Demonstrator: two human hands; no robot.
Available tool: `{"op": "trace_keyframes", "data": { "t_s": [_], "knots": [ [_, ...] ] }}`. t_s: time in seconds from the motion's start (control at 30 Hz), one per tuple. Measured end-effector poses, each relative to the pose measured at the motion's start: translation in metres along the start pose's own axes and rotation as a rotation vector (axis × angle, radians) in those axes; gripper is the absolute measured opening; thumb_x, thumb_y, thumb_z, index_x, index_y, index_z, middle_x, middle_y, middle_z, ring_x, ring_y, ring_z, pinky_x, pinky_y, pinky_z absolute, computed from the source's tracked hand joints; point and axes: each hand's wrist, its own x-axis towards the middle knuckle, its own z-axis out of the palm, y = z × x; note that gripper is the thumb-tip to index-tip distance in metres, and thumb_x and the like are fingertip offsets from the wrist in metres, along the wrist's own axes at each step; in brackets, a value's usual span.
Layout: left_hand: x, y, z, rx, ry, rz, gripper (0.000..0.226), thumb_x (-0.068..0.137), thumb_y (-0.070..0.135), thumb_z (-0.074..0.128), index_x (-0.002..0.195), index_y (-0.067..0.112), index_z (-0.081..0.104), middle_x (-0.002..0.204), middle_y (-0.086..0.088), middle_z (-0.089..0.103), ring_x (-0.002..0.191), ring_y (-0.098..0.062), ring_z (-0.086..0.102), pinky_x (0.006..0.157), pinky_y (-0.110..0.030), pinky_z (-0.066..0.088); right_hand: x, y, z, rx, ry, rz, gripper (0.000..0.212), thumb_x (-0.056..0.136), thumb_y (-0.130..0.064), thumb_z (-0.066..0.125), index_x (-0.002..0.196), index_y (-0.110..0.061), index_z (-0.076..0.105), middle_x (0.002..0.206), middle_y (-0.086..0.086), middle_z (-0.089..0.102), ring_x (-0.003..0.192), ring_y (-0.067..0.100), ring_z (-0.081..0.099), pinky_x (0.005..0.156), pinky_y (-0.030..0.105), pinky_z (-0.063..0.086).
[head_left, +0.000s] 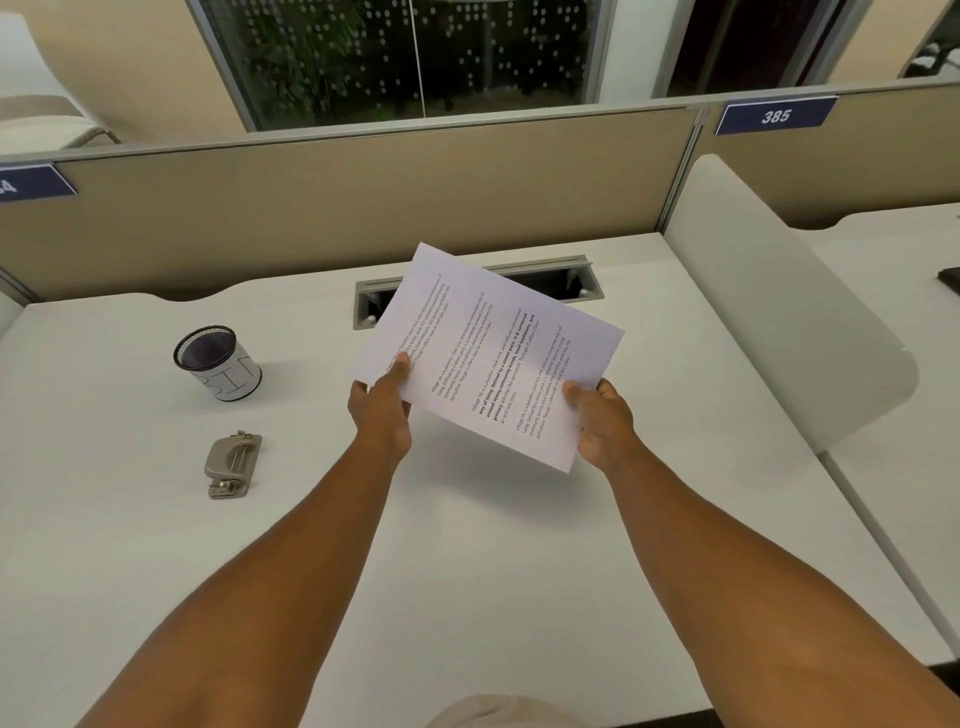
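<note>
Left hand (382, 410), right hand (602, 418) pinch printed sheet (488, 353) above desk (467, 545).

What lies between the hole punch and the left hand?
Nothing: the head view shows only bare desk between the hole punch and the left hand gripping the sheet.

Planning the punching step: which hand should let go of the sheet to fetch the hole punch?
Probably the left hand: the hole punch lies on the desk to its left, while the right hand can hold the sheet in its grip.
</note>
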Motion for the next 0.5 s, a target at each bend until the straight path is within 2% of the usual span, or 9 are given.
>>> {"op": "trace_keyframes", "data": {
  "t_s": [0.1, 0.2, 0.3, 0.37, 0.43, 0.5],
  "knots": [
    [-0.003, -0.003, 0.004, 0.042, -0.095, 0.02, 0.049, 0.089, 0.008, 0.072, 0.135, 0.015, 0.055, 0.128, -0.005, 0.067, 0.113, -0.025, 0.068, 0.099, -0.047, 0.054, -0.002, 0.002, 0.006, 0.065, -0.033, 0.022, 0.028, 0.092, 0.0, 0.058, 0.117, -0.013, 0.059, 0.119, 0.008, 0.067, 0.106, 0.029, 0.065, 0.096, 0.051, 0.051],
    [-0.006, -0.003, 0.009, 0.1, -0.142, 0.025, 0.051, 0.09, 0.009, 0.071, 0.137, 0.017, 0.054, 0.129, -0.005, 0.066, 0.114, -0.025, 0.066, 0.099, -0.048, 0.053, -0.002, 0.004, 0.01, 0.142, -0.143, 0.05, 0.037, 0.092, 0.007, 0.055, 0.125, -0.009, 0.056, 0.122, 0.01, 0.065, 0.11, 0.03, 0.063, 0.094, 0.049, 0.052],
    [-0.006, -0.003, 0.013, 0.118, -0.152, 0.003, 0.051, 0.09, 0.011, 0.071, 0.138, 0.017, 0.053, 0.127, -0.005, 0.068, 0.108, -0.024, 0.069, 0.09, -0.046, 0.058, -0.002, 0.005, 0.012, 0.168, -0.265, 0.094, 0.043, 0.089, 0.012, 0.055, 0.127, -0.01, 0.054, 0.124, 0.011, 0.064, 0.111, 0.029, 0.063, 0.087, 0.043, 0.055],
    [-0.006, -0.002, 0.013, 0.136, -0.158, -0.004, 0.047, 0.09, 0.012, 0.071, 0.135, 0.016, 0.056, 0.122, -0.004, 0.071, 0.1, -0.022, 0.072, 0.078, -0.04, 0.061, 0.0, 0.007, 0.012, 0.135, -0.31, 0.128, 0.047, 0.086, 0.012, 0.058, 0.129, -0.008, 0.054, 0.126, 0.012, 0.064, 0.114, 0.031, 0.061, 0.089, 0.045, 0.054],
    [-0.007, -0.002, 0.012, 0.164, -0.168, -0.005, 0.042, 0.091, 0.014, 0.071, 0.131, 0.017, 0.059, 0.116, -0.001, 0.073, 0.095, -0.02, 0.074, 0.072, -0.038, 0.062, -0.001, 0.008, 0.012, 0.035, -0.338, 0.149, 0.044, 0.084, 0.01, 0.063, 0.123, -0.009, 0.058, 0.122, 0.012, 0.067, 0.109, 0.03, 0.064, 0.086, 0.045, 0.055],
    [-0.007, -0.003, 0.011, 0.192, -0.177, -0.003, 0.039, 0.092, 0.014, 0.07, 0.13, 0.018, 0.061, 0.116, -0.001, 0.073, 0.097, -0.021, 0.074, 0.078, -0.043, 0.062, -0.003, 0.01, 0.011, -0.075, -0.354, 0.176, 0.036, 0.081, 0.008, 0.067, 0.111, -0.012, 0.064, 0.11, 0.009, 0.072, 0.1, 0.028, 0.068, 0.08, 0.042, 0.057]
  ]
}}
